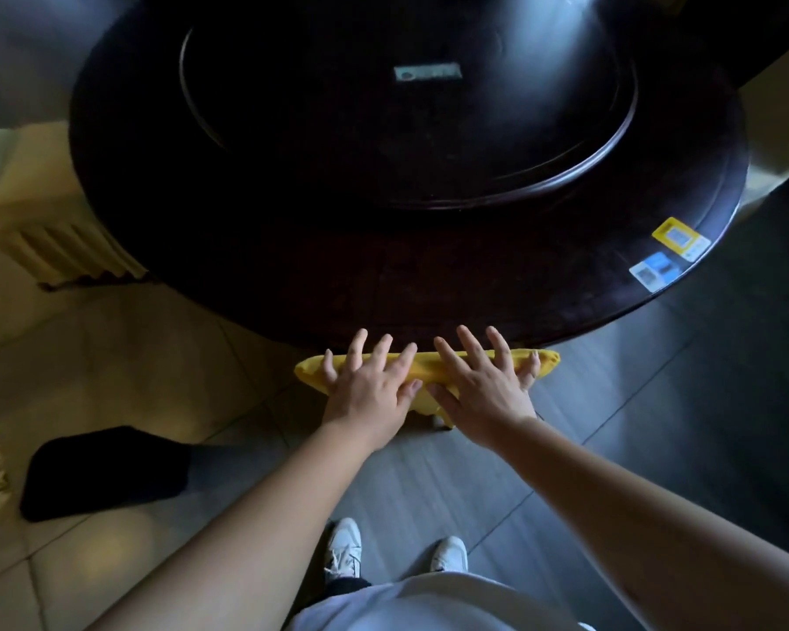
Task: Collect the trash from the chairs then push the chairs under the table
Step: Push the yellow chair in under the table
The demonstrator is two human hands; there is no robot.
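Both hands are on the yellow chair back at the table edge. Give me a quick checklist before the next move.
1. Left hand flat on the yellow chair back: ok.
2. Right hand flat on it too, fingers spread: ok.
3. Chair pushed under the round table: ok, only the back's top shows at the rim.
4. Trash left on this seat: cannot tell, seat is hidden.
5. Floor path clear: not ok, a black object lies to the left.
6. Other chairs pushed in: cannot tell, none clearly in view.
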